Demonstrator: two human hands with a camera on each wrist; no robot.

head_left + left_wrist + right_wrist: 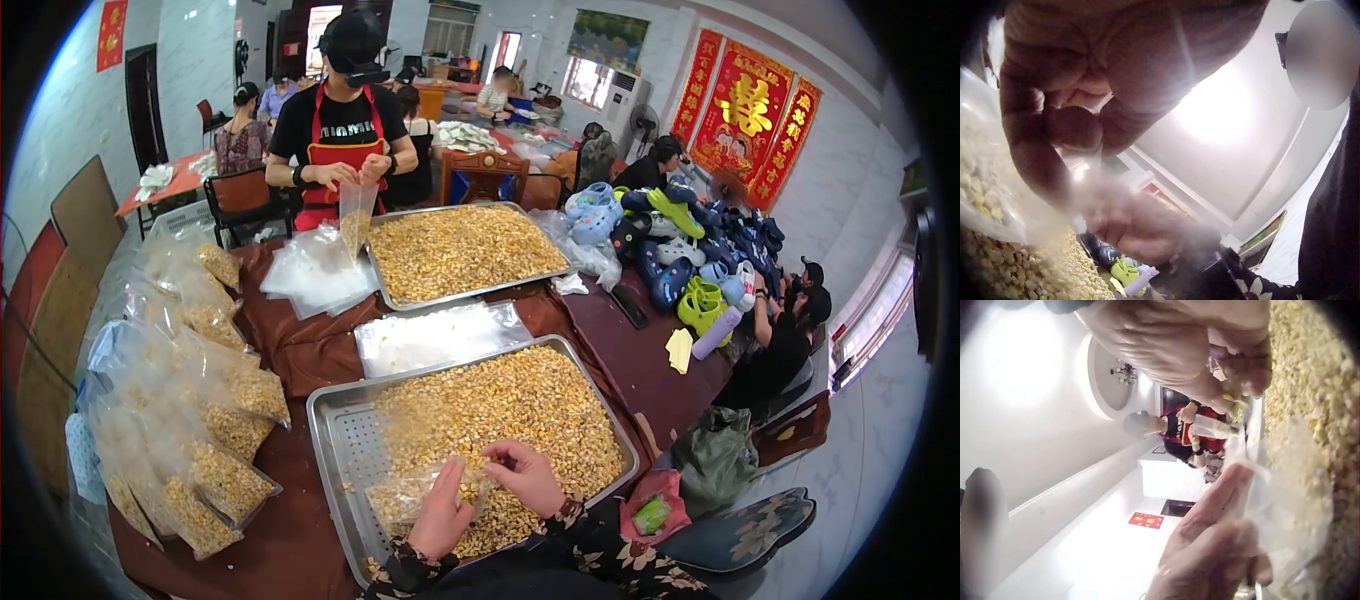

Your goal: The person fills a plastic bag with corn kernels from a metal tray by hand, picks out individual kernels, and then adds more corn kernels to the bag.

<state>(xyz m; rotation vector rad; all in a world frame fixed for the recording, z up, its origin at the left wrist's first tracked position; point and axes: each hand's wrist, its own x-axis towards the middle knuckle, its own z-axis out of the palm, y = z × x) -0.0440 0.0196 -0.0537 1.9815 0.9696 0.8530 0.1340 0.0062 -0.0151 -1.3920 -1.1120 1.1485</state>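
Note:
My left hand grips the mouth of a clear plastic bag part filled with yellow, corn-like kernels. The bag lies low over a steel tray heaped with the same kernels. Beside it, my right hand is raised over the heap, thumb and fingers drawn together. In the right wrist view, a few yellow kernels show at that hand's fingertips, close to the bag's opening. The left wrist view has the bag bulging beside the left fingers, with the right hand blurred behind.
Filled bags crowd the table's left side. Flat empty bags lie between my tray and a second kernel tray. Across the table, a person in a red apron holds a bag. Piled clogs stand at the right, near a chair.

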